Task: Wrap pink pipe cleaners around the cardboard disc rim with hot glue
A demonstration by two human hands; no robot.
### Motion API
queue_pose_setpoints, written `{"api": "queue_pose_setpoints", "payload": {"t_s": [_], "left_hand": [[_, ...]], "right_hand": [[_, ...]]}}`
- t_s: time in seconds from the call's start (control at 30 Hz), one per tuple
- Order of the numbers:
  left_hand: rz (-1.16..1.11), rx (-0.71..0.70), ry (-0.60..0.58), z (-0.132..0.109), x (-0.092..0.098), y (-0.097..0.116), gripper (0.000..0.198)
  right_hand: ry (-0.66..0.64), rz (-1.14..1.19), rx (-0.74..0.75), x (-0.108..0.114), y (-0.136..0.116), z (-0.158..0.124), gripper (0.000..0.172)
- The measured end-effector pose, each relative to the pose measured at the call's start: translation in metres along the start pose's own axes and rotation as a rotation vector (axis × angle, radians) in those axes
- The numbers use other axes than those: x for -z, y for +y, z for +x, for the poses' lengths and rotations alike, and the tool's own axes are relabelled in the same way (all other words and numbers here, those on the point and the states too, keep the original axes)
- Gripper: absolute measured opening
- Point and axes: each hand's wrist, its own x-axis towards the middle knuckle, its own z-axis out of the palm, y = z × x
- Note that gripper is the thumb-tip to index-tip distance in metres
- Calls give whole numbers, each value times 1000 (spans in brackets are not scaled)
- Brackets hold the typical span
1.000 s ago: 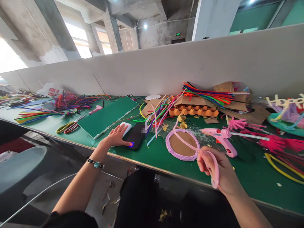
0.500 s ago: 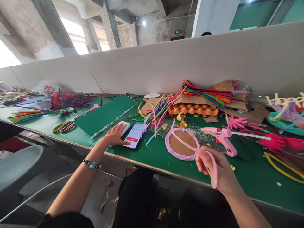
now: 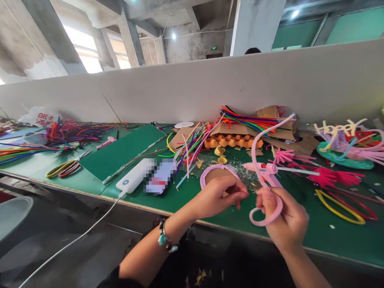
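Observation:
My right hand [image 3: 285,214] is closed around a pale pink pipe cleaner [image 3: 255,154]. One end rises in a curve above the fist, and the rest loops round below the fingers. To the left, my left hand [image 3: 223,194] hovers near it with thumb and fingertips drawn together; whether anything is between them I cannot make out. Behind and partly under my left hand lies a round brown cardboard disc edged with pink pipe cleaner [image 3: 207,174]. A pink glue gun [image 3: 267,172] with a clear glue stick rests just beyond my right hand.
A white power bank [image 3: 136,178] with a cable and a phone [image 3: 160,178] lie left of the disc. Further left are scissors [image 3: 67,168] and a green board [image 3: 126,152]. Behind are an orange egg carton [image 3: 235,142] and bundled pipe cleaners [image 3: 255,120]. A low partition [image 3: 180,90] runs along the back.
My left hand has left the power bank beside the phone and moved right, close to my right hand. The pink pipe cleaner has been lifted off the disc and now stands up from my right fist.

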Motion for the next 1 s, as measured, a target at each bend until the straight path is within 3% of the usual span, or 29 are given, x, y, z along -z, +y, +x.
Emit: {"api": "queue_pose_setpoints", "payload": {"t_s": [0.13,0.27,0.33,0.43,0.7,0.87,1.0], "left_hand": [[-394,21,-1,12,-5,-7,43],[-355,128,104,2,-9,-16,48],[-241,221,101,-4,-10,-21,46],[-191,295,-3,-9,-8,-28,49],[-374,203,-80,-13,-5,-25,49],[-398,101,29,-14,-14,-22,46],[-411,84,111,-13,-15,-22,46]], "right_hand": [[-73,-386,426,7,13,10,13],[-199,-633,833,9,12,17,29],[-254,-670,917,8,8,17,34],[-308,-657,928,6,6,15,32],[-358,-333,773,5,7,9,17],[-405,89,296,1,-1,-1,22],[-449,403,-189,-4,-3,-4,48]]}}
